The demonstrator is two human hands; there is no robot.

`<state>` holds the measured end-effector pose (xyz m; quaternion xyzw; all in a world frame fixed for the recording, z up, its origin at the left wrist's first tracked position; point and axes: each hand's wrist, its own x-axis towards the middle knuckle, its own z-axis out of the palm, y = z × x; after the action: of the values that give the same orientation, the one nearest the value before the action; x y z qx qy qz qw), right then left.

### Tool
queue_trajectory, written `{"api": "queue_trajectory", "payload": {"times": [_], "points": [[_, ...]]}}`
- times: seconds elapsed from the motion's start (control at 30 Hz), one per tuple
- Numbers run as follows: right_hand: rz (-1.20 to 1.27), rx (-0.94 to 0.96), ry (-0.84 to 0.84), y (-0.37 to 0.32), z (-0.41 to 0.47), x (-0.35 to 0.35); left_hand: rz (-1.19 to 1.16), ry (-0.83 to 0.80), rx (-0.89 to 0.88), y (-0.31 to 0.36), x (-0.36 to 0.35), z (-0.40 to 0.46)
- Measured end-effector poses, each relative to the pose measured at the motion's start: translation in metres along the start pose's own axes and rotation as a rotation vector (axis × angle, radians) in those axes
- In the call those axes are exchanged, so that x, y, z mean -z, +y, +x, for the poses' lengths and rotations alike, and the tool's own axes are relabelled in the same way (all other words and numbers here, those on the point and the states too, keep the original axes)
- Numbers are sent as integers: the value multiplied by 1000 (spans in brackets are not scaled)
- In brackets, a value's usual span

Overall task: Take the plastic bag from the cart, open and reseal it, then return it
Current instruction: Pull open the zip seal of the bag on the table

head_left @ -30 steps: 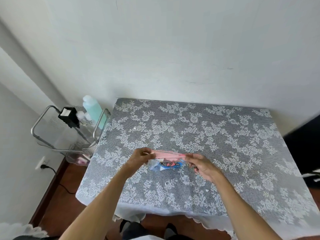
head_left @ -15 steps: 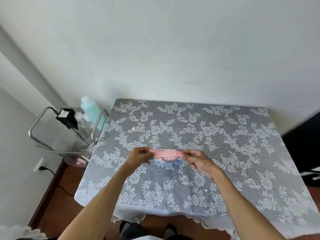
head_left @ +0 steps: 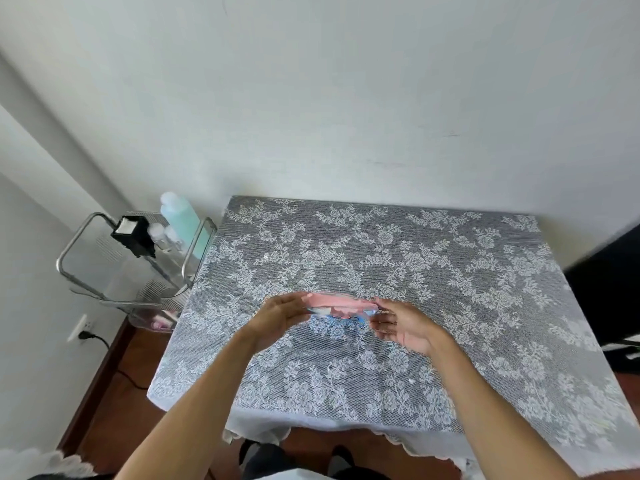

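A small clear plastic bag (head_left: 341,306) with a pink strip along its top and blue print below is held just above the lace-covered table (head_left: 450,271). My left hand (head_left: 282,315) pinches the bag's left end. My right hand (head_left: 401,323) holds the right end with its thumb and forefinger, palm turned up and the other fingers spread. The bag is tipped so I mostly see its pink top edge. The metal cart (head_left: 135,268) stands to the left of the table.
On the cart's top shelf are a tall pale-green bottle (head_left: 183,220), a black box (head_left: 135,233) and small clear bottles. A wall socket with a black plug (head_left: 81,330) sits low on the left wall. A dark object (head_left: 609,289) stands right of the table.
The bag has tipped up so its pink top faces me and the blue print is mostly hidden. My right hand's fingers have spread out. Both hands have stayed at the bag's ends.
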<state>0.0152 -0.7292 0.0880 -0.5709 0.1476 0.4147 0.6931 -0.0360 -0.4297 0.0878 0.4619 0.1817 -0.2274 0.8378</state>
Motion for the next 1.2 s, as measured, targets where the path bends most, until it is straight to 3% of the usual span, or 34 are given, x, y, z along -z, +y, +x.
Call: {"api": "queue_trajectory", "payload": {"times": [0.33, 0.57, 0.87, 1.07, 1.2], "points": [[217, 55, -73, -1, -3, -8, 4, 92, -30, -1, -10, 11], [214, 74, -44, -8, 0, -15, -95, 103, -31, -1, -16, 14], [262, 24, -11, -15, -1, -24, -47, 114, 5, 7, -23, 11], [225, 62, 190, -17, 4, -27, 91, 150, 57, 16, -27, 11], [43, 190, 361, -15, 1, -31, 333, 248, 11, 24, -32, 12]]}}
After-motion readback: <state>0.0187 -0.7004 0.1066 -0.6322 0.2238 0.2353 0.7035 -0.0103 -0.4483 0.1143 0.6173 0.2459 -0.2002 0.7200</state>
